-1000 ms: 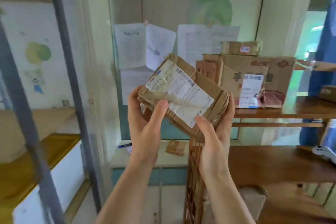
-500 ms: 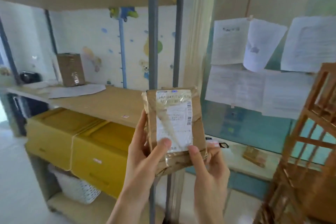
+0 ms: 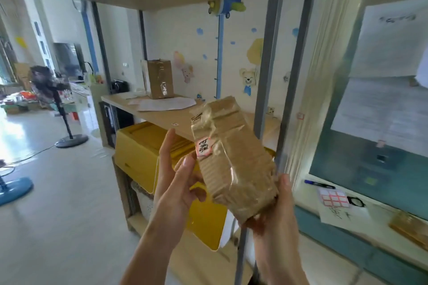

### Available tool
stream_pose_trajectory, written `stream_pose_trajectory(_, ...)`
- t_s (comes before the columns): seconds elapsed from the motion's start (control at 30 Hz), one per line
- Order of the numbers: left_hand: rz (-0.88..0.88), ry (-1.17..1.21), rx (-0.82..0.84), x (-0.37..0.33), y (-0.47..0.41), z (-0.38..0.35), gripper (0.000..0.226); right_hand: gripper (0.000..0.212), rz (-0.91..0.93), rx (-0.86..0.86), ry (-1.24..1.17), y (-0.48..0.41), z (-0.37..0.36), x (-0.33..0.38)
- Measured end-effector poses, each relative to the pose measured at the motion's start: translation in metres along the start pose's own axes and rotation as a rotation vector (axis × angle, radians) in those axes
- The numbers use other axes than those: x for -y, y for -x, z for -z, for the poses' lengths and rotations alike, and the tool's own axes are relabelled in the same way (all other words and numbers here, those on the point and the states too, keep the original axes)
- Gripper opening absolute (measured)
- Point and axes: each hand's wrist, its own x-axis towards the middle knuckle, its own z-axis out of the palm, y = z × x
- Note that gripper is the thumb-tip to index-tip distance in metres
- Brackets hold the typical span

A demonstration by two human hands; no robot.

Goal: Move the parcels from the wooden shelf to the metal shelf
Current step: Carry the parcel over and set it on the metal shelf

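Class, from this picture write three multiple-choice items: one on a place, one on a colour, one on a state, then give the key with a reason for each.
1. Where does the upright brown box stand?
A. floor
B. middle board of the metal shelf
C. top board

2. What colour are the bins under that board?
A. yellow
B. red
C. black

3. How is the taped parcel held?
A. one hand
B. both hands
C. not held

Key:
1 B: the upright brown box stands on the middle board.
2 A: the bins are yellow.
3 B: left hand and right hand grip the taped parcel.

Head view, looking down, close to hands (image 3: 222, 192)
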Motion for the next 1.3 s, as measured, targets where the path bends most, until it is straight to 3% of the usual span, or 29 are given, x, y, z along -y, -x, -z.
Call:
stream_pose_trajectory(0.07,0.007,-0.060,-0.023,-0.002,-0.012,0.014,0.071,0.049,-0.138,0.028,-0.022,-0.015,-0.009,-0.001)
stream_pose_trajectory(0.13,0.056,-0.049,-0.033,-0.002,-0.026,0.029,0.060,0.035,-0.128,0.058,0.041,-0.030,-0.022,-0.008)
stream_pose_trajectory(0.17,0.099,-0.030,-0.030,-0.002,-0.036,0.040,0.062,0.039,-0.102,0.067,0.068,-0.039,-0.031,-0.015)
stream_pose_trajectory(0.23,0.151,0.003,0.009,0.003,-0.056,0.063,0.075,0.047,-0.076,0.061,0.076,-0.059,-0.053,-0.031)
stream_pose_trajectory(0.37,0.175,-0.026,0.061,0.005,-0.108,0.108,0.103,0.039,0.043,-0.008,0.039,-0.096,-0.096,-0.053)
stream_pose_trajectory(0.47,0.146,-0.143,0.110,0.006,-0.153,0.138,0.108,0.067,0.183,-0.024,0.052,-0.122,-0.120,-0.062)
stream_pose_trajectory(0.57,0.148,-0.183,0.044,0.012,-0.194,0.157,0.080,0.095,0.319,0.044,0.308,-0.152,-0.146,-0.066)
stream_pose_trajectory(0.67,0.163,-0.223,0.021,0.013,-0.246,0.180,0.047,0.080,0.419,0.098,0.478,-0.198,-0.171,-0.062)
stream_pose_trajectory(0.8,0.060,-0.831,-0.056,0.022,-0.336,0.215,0.008,0.074,0.442,0.126,0.667,-0.272,-0.193,-0.060)
stream_pose_trajectory(0.9,0.056,-1.063,-0.031,0.041,-0.378,0.230,0.024,0.064,0.372,0.148,0.982,-0.316,-0.198,-0.079)
stream_pose_trajectory(1.0,0.022,-1.184,-0.008,0.058,-0.397,0.237,0.038,0.065,0.397,0.130,1.112,-0.340,-0.198,-0.094)
stream_pose_trajectory(1.1,0.014,-1.226,0.018,0.064,-0.407,0.239,0.043,0.064,0.468,0.111,1.175,-0.346,-0.202,-0.100)
stream_pose_trajectory(1.2,0.006,-1.157,0.025,0.058,-0.396,0.238,0.069,0.076,0.529,0.063,1.149,-0.336,-0.205,-0.099)
stream_pose_trajectory(1.3,-0.238,-1.065,-0.012,0.045,-0.362,0.228,0.064,0.083,0.625,-0.013,1.048,-0.307,-0.198,-0.089)
